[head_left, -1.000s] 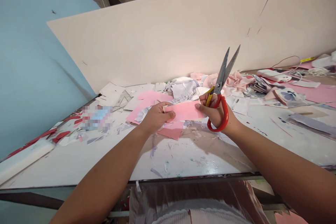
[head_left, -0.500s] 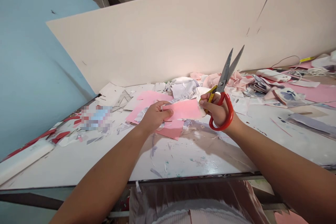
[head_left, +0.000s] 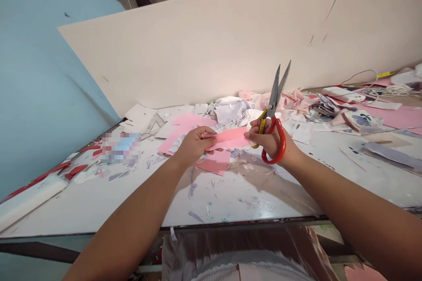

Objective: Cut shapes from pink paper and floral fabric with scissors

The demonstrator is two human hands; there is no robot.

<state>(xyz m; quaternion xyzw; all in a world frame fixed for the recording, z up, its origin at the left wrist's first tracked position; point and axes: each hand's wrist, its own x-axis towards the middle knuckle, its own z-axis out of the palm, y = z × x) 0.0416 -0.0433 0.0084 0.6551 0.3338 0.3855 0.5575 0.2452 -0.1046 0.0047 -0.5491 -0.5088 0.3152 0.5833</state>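
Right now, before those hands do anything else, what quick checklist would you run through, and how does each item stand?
1. Right hand gripping the red-handled scissors: ok.
2. Blades open: ok.
3. Left hand holding the pink sheet: ok.
4. Blades placed around the sheet's edge: not ok, they point upward, clear of it.
5. Blades sharp enough: cannot tell.

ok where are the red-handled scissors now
In the head view, the scissors sit open in the right hand, blades up, beside the pink paper strip.
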